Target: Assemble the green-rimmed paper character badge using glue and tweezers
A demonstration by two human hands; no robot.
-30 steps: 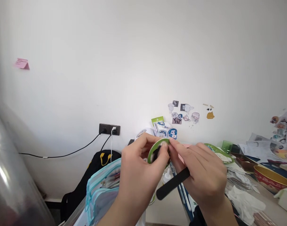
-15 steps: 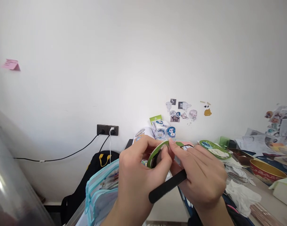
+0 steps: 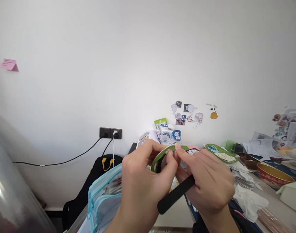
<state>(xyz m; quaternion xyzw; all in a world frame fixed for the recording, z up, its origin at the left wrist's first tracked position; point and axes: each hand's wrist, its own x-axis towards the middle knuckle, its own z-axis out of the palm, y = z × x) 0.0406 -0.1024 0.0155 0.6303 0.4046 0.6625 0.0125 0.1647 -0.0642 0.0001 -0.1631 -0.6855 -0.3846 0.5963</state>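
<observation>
My left hand point(image 3: 145, 178) pinches a round, green-edged card point(image 3: 158, 160), held tilted with dark print on its face. My right hand point(image 3: 208, 181) is closed close against it, its thumb and fingertips meeting the card's upper right edge. A black, flat-handled tool point(image 3: 175, 195) with a rounded end is tucked in the right hand and sticks out toward the lower left. The tool's other end is hidden behind the fingers. A part of the card's face lies behind my left thumb.
Left of my hands stands a clear pouch with light-blue trim point(image 3: 99, 191) holding pens. On the right are a green oval sheet point(image 3: 232, 158), a red bowl point(image 3: 271, 177), a crumpled tissue point(image 3: 251, 202) and loose papers. Stickers point(image 3: 180, 121) are on the wall beside a wall socket point(image 3: 110, 133).
The black tool's free end has shifted slightly right and down as my right hand turned a little. Both hands keep their hold on the card.
</observation>
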